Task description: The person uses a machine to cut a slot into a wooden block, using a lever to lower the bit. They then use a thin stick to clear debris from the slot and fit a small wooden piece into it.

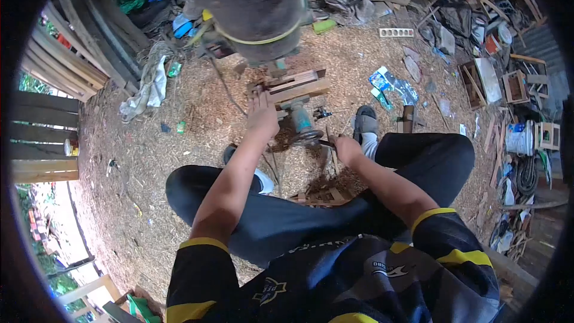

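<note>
— Where are the hands?
— The left hand (263, 116) lies flat, fingers stretched out together, on the near end of the wooden slats (296, 87) at centre frame. The right hand (347, 148) is curled tight around a thin dark stick (327, 142), just right of the teal machine (301, 118).
— Room around them?
— Tight. The dark drum (251, 6) hangs just above the slats, and the black trousers (269, 215) close in below. The sawdust floor (149, 155) lies open to the left, while scrap wood (478, 84) crowds the right edge.
— And the slats?
— Pale, stacked at a slight tilt, ends uneven.
</note>
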Demonstrator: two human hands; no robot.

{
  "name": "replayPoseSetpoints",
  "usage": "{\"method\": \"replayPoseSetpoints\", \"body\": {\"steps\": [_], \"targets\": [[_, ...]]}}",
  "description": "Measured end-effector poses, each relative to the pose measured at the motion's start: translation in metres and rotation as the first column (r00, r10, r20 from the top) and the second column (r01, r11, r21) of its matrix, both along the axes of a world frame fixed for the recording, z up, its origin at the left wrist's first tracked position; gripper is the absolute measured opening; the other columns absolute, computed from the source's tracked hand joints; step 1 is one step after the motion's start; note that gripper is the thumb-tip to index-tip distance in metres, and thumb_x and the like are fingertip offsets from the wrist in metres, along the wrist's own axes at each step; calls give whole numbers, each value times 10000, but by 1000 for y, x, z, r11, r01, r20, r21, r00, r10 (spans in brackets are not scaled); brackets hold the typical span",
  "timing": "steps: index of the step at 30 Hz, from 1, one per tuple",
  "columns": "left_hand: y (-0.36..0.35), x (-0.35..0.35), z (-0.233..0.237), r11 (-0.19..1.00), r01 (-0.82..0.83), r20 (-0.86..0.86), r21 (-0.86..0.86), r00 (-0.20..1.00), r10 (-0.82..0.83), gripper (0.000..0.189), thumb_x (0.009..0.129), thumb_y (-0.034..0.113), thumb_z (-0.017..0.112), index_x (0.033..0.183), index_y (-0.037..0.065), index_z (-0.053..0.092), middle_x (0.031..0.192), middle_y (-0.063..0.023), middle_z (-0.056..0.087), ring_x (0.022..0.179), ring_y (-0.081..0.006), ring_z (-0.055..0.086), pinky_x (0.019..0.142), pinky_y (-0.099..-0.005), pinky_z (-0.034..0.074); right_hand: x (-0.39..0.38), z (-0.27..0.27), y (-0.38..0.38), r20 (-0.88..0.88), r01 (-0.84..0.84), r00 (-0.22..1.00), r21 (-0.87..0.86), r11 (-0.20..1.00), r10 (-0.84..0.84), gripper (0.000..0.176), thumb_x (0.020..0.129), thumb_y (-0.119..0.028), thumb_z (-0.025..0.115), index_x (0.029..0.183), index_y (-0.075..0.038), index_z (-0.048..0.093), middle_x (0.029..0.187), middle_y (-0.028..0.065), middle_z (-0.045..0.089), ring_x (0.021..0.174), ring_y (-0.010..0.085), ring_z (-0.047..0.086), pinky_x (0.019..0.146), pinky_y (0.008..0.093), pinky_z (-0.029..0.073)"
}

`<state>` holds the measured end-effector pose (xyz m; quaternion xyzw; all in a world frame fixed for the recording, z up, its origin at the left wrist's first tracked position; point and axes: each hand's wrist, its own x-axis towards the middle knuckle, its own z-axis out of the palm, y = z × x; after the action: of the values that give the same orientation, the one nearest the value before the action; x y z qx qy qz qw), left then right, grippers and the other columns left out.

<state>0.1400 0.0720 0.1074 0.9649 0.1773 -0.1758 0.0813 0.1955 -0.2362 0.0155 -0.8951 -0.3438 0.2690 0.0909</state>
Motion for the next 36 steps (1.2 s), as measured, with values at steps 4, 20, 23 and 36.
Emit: {"method": "replayPoseSetpoints", "body": {"steps": [4,20,23,36], "targets": [[-21,2,3,991,-15,-99,135,995,29,810,928,121,570,1606,-123,201,1710,-316,121,1602,-441,146,1307,-494,129,12,-52,-2,33,112,993,-96,989,-110,227,932,-67,578,1092,-12,729,1040,218,757,979,407,738,840,501,600],[-40,-13,-2,975,-23,-19,222,999,28,875,862,108,672,1572,-157,234,1671,-363,181,1552,-470,273,1282,-498,227,70,-160,-17,-154,82,983,-114,990,-99,355,812,-318,814,1038,-49,760,964,206,762,949,417,732,838,501,593],[-45,-8,13,988,3,-82,155,997,9,842,870,98,661,1564,-155,257,1664,-360,214,1549,-459,293,1280,-492,238,83,-142,-29,-72,88,993,-94,992,-94,382,797,-376,825,986,-47,780,932,216,758,928,403,741,819,503,594],[-61,-53,22,989,137,26,58,990,-139,754,891,142,673,1484,-200,357,1591,-403,318,1491,-494,363,1248,-495,313,-30,-163,-35,-142,478,840,-264,838,-524,417,858,-326,780,1161,-52,700,1147,215,735,1100,413,706,946,498,579]]}}
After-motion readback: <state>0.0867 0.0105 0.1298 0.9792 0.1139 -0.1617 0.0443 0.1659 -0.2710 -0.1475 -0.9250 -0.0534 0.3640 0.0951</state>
